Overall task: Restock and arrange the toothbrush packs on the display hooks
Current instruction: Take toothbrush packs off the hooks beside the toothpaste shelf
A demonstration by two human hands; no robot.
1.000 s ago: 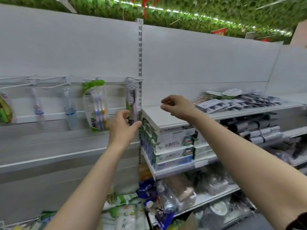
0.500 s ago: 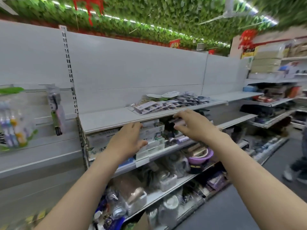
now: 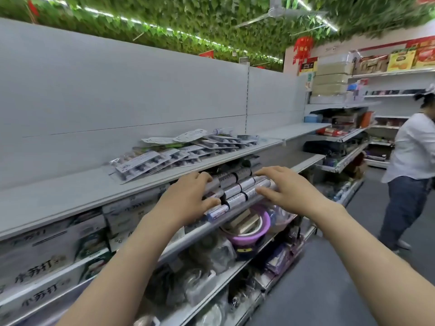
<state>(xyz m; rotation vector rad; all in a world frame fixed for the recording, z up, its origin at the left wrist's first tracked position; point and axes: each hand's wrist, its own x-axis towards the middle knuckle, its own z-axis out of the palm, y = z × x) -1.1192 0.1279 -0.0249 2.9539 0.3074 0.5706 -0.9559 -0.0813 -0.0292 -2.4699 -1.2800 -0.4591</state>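
A loose pile of flat toothbrush packs lies on the top shelf. Just below it, a stack of long silver and black packs sits at the front of the second shelf. My left hand curls over the stack's left end, thumb underneath. My right hand lies on the right end with its fingers spread. The display hooks are out of view.
White toothpaste boxes fill the second shelf to the left. A purple basin and bagged goods crowd the lower shelves. A person in a white top stands in the aisle at right. More shelving runs along the far end.
My view has swung right, away from the hooks and hanging toothbrush packs. My left hand has let go of the hanging pack, and both hands have come down onto the silver and black packs.
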